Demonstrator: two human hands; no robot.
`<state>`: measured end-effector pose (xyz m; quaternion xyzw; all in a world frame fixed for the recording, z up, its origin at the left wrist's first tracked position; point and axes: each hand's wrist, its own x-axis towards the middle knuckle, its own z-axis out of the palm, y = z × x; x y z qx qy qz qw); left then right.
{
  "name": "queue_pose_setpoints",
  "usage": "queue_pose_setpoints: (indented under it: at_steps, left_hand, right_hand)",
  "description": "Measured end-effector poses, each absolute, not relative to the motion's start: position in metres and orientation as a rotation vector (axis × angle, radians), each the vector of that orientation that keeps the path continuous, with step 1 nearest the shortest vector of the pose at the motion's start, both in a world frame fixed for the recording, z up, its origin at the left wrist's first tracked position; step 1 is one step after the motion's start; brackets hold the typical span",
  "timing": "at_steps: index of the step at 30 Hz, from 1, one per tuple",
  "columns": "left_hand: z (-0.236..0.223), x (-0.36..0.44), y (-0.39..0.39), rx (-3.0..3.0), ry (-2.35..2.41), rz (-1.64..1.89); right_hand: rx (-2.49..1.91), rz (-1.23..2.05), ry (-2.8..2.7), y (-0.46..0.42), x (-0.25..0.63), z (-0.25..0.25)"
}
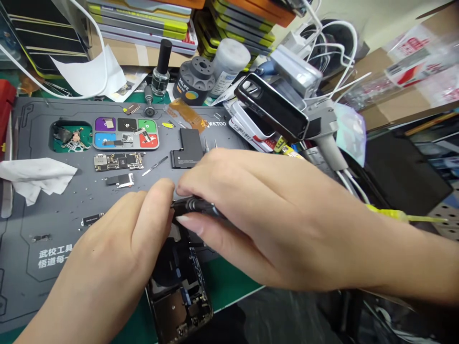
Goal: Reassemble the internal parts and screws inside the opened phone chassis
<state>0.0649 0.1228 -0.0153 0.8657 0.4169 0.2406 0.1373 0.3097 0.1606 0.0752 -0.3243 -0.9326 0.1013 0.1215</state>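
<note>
My left hand [111, 253] is closed around the upper part of an opened phone housing [170, 308], which is tilted with its inside facing up. Between the fingers of my right hand [265, 210] is a slim black tool with a ringed grip [195, 205]. Its tip meets the top end of the housing by my left thumb; my fingers hide the exact contact. Just beyond my hands lie a phone battery [190, 145], a logic board [118, 161], a thin metal blade [155, 166] and a small bracket [120, 180].
A coloured parts tray [126, 145] sits on the grey mat [53, 200], with a white cloth [38, 177] to its left. Bottles, including a black-capped one [161, 71], stand behind. At right are a phone case [270, 107], cables and cardboard boxes [376, 107].
</note>
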Motion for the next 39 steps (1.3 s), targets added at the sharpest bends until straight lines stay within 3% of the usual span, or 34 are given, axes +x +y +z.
queue_pose_setpoints:
  at_steps: [7, 21, 39]
  left_hand:
    - [-0.013, 0.069, 0.126, 2.446, 1.257, 0.725]
    - [-0.013, 0.071, 0.125, 2.475, 1.226, 0.721]
    - [-0.016, 0.076, 0.123, 2.417, 1.27, 0.707]
  right_hand:
    - [-0.901, 0.234, -2.733, 0.159, 0.311, 0.073]
    - [-0.988, 0.506, -2.699, 0.164, 0.308, 0.079]
    - [-0.939, 0.498, -2.731, 0.163, 0.309, 0.078]
